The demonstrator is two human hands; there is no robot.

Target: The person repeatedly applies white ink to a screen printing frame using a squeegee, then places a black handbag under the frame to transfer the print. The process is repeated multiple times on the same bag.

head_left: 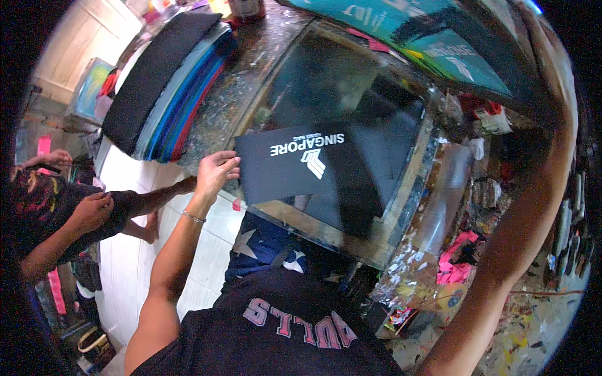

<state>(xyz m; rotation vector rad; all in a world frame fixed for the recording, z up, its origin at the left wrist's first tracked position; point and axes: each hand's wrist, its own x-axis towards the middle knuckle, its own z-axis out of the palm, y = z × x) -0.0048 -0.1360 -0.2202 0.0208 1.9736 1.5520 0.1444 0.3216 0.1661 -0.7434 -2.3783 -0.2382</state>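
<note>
My left hand (pixel 217 174) pinches the left edge of a flat black fabric piece (pixel 263 172) with a white bird-like emblem and lettering. The piece lies over a glass-topped printing table (pixel 301 69) with a wooden border, and a dark shadow crosses its right part. My right arm stretches up along the right side. At the top right rim, my right hand (pixel 525 14) is beside a raised, tilted screen printing frame (pixel 464 53) with teal mesh. The fingers of that hand are blurred and cut off, so their grip cannot be made out.
A fanned stack of coloured fabric pieces (pixel 169 88) lies at the left on the paint-spattered bench. Another person (pixel 94 213) is at the far left. Right of the table are a clear plastic roll (pixel 444 197), a pink rag (pixel 456 258) and clutter.
</note>
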